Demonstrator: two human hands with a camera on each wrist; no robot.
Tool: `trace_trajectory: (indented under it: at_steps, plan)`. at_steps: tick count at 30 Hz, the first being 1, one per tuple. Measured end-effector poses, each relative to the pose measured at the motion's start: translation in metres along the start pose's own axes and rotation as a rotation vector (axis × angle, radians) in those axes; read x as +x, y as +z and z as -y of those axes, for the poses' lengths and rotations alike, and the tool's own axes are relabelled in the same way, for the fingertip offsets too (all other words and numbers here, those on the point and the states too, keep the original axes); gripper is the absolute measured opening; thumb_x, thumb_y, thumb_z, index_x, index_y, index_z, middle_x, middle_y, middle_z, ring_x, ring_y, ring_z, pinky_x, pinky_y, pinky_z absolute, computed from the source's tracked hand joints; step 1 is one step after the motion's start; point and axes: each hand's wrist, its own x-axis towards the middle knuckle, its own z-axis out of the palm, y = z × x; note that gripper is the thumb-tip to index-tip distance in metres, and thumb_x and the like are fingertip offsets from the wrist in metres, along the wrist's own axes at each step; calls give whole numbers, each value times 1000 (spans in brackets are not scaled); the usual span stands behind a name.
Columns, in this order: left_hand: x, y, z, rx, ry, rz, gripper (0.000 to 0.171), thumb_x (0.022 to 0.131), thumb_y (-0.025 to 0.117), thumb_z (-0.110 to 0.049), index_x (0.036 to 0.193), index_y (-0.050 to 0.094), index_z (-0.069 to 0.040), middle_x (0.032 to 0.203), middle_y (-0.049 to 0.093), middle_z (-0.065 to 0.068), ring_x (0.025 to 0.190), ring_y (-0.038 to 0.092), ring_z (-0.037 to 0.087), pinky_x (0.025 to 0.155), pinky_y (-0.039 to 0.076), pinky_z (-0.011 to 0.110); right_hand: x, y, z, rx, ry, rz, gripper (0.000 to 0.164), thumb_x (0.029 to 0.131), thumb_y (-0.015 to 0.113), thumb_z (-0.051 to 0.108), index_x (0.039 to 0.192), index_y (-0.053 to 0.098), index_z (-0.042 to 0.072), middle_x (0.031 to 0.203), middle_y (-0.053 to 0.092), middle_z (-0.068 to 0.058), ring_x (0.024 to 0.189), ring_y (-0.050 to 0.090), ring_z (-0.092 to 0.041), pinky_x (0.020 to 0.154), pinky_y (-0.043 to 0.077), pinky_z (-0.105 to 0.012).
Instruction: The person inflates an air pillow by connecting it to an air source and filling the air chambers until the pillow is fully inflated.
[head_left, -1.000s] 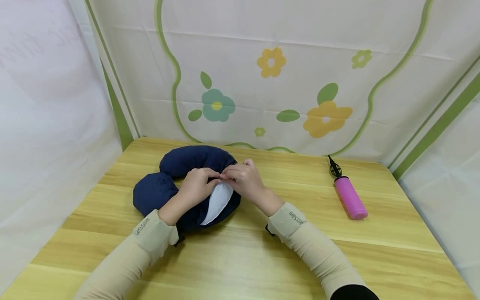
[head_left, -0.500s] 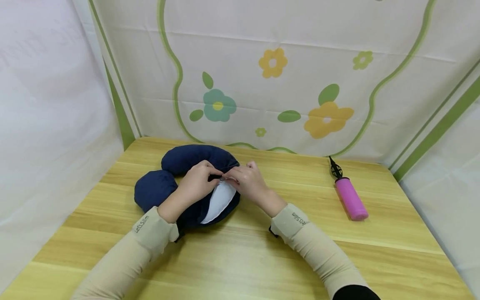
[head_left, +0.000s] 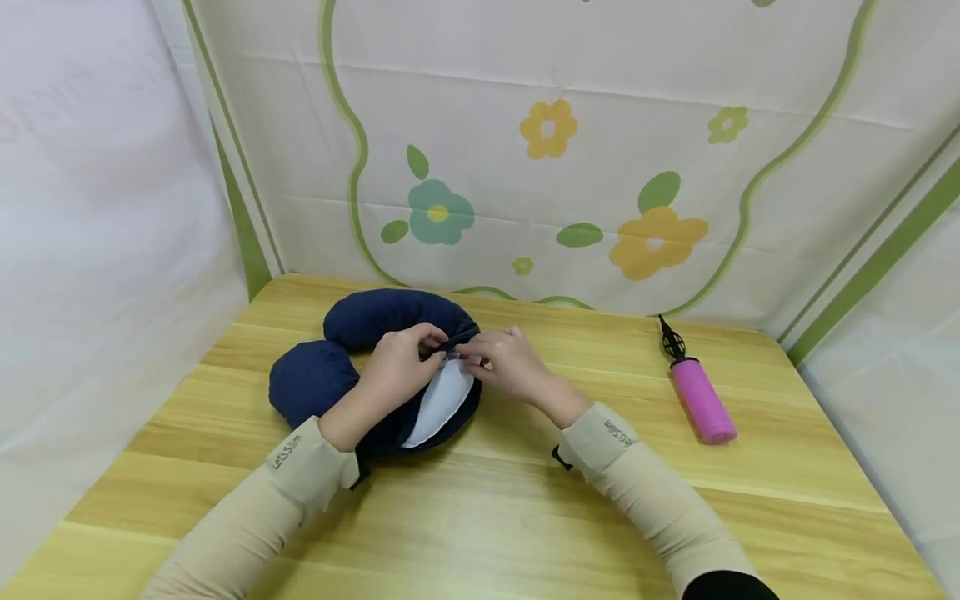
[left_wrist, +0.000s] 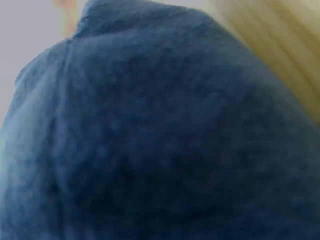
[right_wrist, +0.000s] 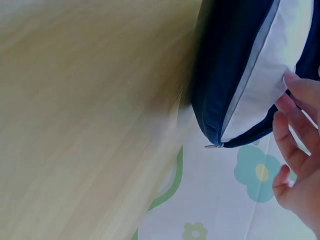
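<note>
A navy U-shaped neck pillow (head_left: 315, 379) lies on the table in the head view, its cover unzipped along the near right side. White inner cushion (head_left: 438, 400) shows through the gap. My left hand (head_left: 395, 367) pinches the dark edge of the cover at the top of this opening. Right beside it, my right hand (head_left: 506, 362) has thumb and fingertips on the opening's upper end. In the right wrist view a small zipper pull (right_wrist: 214, 146) hangs at the end of the opening, apart from the right fingers (right_wrist: 287, 137). Navy fabric (left_wrist: 170, 125) fills most of the left wrist view.
A pink hand pump (head_left: 703, 400) with a black nozzle lies at the right of the wooden table (head_left: 480, 525). Behind the table hangs a white curtain (head_left: 480, 150) printed with flowers, with more white cloth at both sides.
My right hand has shifted slightly to the right, away from the left one. The cover's dark edge now shows between the hands. The pillow and pump stay in place.
</note>
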Motion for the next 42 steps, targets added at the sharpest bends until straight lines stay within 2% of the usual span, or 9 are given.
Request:
trace_trajectory:
  at_steps: [4, 8, 12, 15, 20, 25, 33, 38, 42]
  plan:
    - [-2, 5, 0, 14, 22, 2, 16, 94, 74, -9, 109, 77, -6, 96, 76, 5, 70, 64, 15, 64, 53, 34, -3, -6, -6, 74, 10, 63, 28, 95, 76, 19, 121, 77, 9, 116, 74, -5, 99, 69, -20, 80, 36, -40]
    - [-6, 11, 0, 28, 99, -16, 14, 93, 77, -10, 107, 79, -8, 103, 75, 5, 82, 68, 19, 72, 56, 36, -5, -12, -20, 193, 25, 51, 21, 94, 76, 11, 114, 79, 7, 111, 75, -6, 93, 70, -19, 85, 47, -41]
    - [-10, 16, -1, 62, 236, -76, 14, 90, 80, -9, 104, 81, -8, 103, 76, 5, 94, 71, 23, 81, 58, 39, -6, -20, -35, 321, 177, 49, 18, 96, 73, 10, 112, 80, 6, 109, 76, -6, 90, 68, -19, 74, 56, -39]
    - [-11, 21, -1, 97, 333, -103, 15, 88, 82, -7, 102, 81, -8, 100, 76, 4, 89, 70, 22, 77, 58, 38, -7, -23, -46, 399, 347, 69, 21, 100, 69, 15, 117, 78, 6, 114, 75, -7, 99, 66, -23, 80, 55, -41]
    - [-12, 30, -1, 165, 390, -22, 17, 87, 83, -12, 104, 81, -11, 102, 76, 2, 91, 69, 21, 76, 57, 37, -3, -18, -61, 444, 491, 110, 27, 103, 64, 17, 125, 74, 4, 122, 72, -11, 112, 66, -28, 92, 55, -45]
    - [-13, 31, 0, 187, 405, 92, 19, 89, 82, -17, 108, 80, -14, 106, 75, 0, 97, 67, 21, 76, 56, 38, 4, -8, -69, 415, 511, 140, 27, 103, 64, 16, 125, 74, 3, 122, 72, -12, 111, 68, -29, 91, 56, -44]
    - [-18, 13, 14, 110, 469, 145, 25, 93, 79, -19, 117, 78, -12, 130, 66, 7, 121, 60, 26, 92, 53, 48, 23, 8, -64, 407, 491, 166, 34, 105, 60, 11, 137, 65, 2, 129, 68, -15, 116, 66, -32, 92, 55, -43]
    - [-22, 6, 24, 114, 519, 183, 33, 98, 72, -22, 130, 72, -14, 149, 52, 10, 137, 48, 28, 99, 48, 56, 31, 11, -60, 394, 509, 181, 31, 104, 57, 5, 134, 68, 3, 126, 70, -16, 112, 67, -29, 90, 56, -41]
    - [-24, 5, 29, 152, 464, 211, 42, 104, 63, -27, 145, 60, -18, 159, 41, 7, 145, 37, 28, 99, 43, 62, 35, 12, -60, 359, 519, 171, 28, 102, 59, 4, 127, 72, 1, 120, 72, -15, 109, 69, -28, 89, 56, -40]
